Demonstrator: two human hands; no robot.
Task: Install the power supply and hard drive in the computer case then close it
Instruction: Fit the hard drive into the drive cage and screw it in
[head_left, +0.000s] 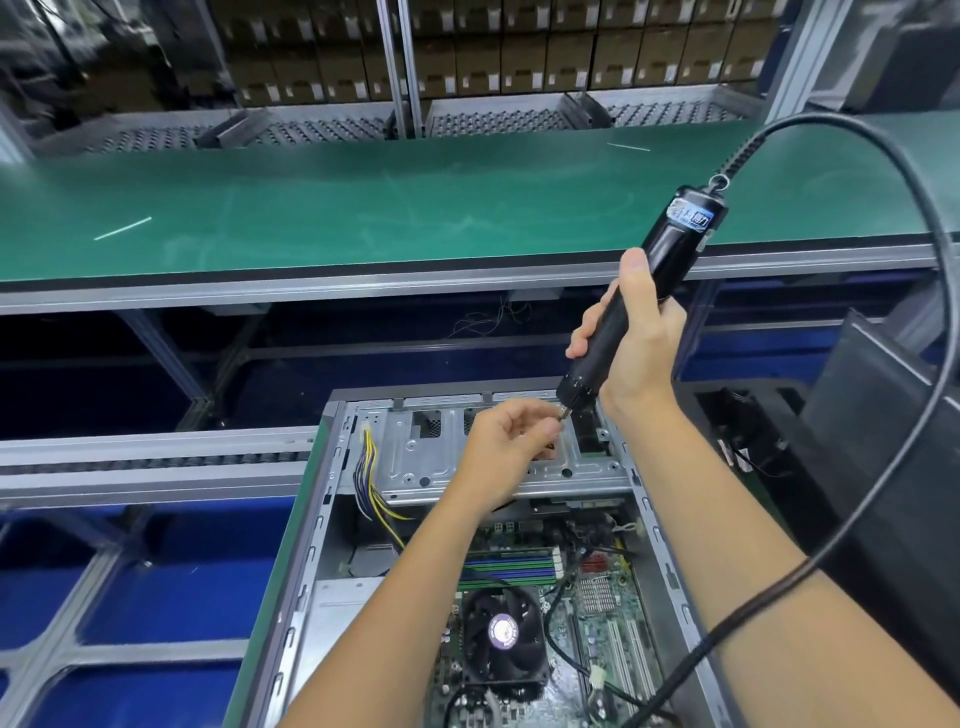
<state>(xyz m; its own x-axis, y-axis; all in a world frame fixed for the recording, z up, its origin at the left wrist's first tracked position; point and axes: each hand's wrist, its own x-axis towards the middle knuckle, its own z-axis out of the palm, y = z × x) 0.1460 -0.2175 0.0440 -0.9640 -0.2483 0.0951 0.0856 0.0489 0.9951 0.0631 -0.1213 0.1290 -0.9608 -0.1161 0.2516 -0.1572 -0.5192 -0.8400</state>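
An electric screwdriver (644, 306) is gripped in the right hand (631, 345), tilted down-left, its bit pinched by the left hand (506, 444) above the drive bracket (415, 457) at the computer case (332, 499) far end

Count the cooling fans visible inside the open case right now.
1. The black CPU fan sits on the motherboard near the bottom of view, between the forearms. Others may hide under the drive bracket.

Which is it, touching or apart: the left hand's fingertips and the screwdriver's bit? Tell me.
Touching. The head view shows the left hand pinching at the bit tip of the electric screwdriver, with no gap visible between them.
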